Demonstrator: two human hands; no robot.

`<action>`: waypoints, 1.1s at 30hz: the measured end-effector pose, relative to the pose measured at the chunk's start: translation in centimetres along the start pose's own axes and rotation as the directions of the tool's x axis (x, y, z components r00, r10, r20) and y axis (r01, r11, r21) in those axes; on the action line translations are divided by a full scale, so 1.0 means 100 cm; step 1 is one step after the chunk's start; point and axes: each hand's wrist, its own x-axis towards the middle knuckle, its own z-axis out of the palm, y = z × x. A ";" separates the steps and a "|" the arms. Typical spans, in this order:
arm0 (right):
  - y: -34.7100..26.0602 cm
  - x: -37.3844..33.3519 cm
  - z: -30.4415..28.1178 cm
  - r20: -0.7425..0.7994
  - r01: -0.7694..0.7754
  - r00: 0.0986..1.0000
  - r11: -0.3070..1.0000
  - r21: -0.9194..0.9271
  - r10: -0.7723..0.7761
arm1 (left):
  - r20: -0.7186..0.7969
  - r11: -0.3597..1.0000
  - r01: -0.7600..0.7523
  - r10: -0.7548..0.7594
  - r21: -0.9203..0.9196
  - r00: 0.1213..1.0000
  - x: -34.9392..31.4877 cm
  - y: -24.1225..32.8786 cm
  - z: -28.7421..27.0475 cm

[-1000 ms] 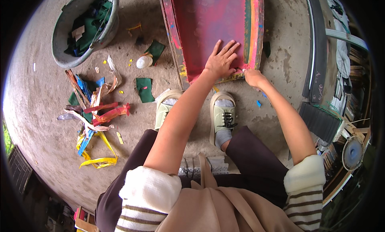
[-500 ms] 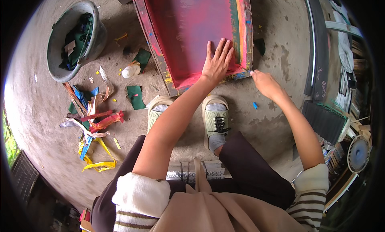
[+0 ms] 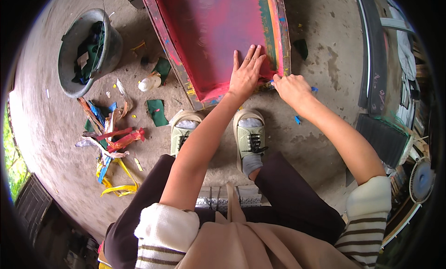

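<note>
A wooden-edged frame (image 3: 286,46), smeared with paint, holds a taut, translucent sheet (image 3: 218,32) stained pink and grey. My left hand (image 3: 246,76) lies on that sheet by the near right corner, fingers stretched out and slightly apart. At the corner itself my right hand (image 3: 293,88) is closed in a pinch against the frame's near edge. A bit of blue shows by its fingertips, but what they grip is too small to make out. Another blue scrap (image 3: 314,89) peeks out beside the right hand's knuckles.
Left of the frame stands a grey bucket (image 3: 116,48) with dark green scraps inside. Torn tape-like strips (image 3: 123,139) in several colours litter the floor, near a small whitish bottle (image 3: 149,83) and a green piece (image 3: 158,112). My shoes (image 3: 246,134) flank the near edge. A fan (image 3: 421,180) stands far right.
My right hand has moved left and slightly up along the frame's near right corner, and a blue bit now shows at its fingertips. The left hand stays flat on the sheet.
</note>
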 end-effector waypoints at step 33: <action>-0.030 0.017 0.009 0.250 -0.277 0.929 0.961 -0.016 0.272 | -0.109 0.978 0.045 -0.068 -0.205 0.992 -0.001 0.000 0.002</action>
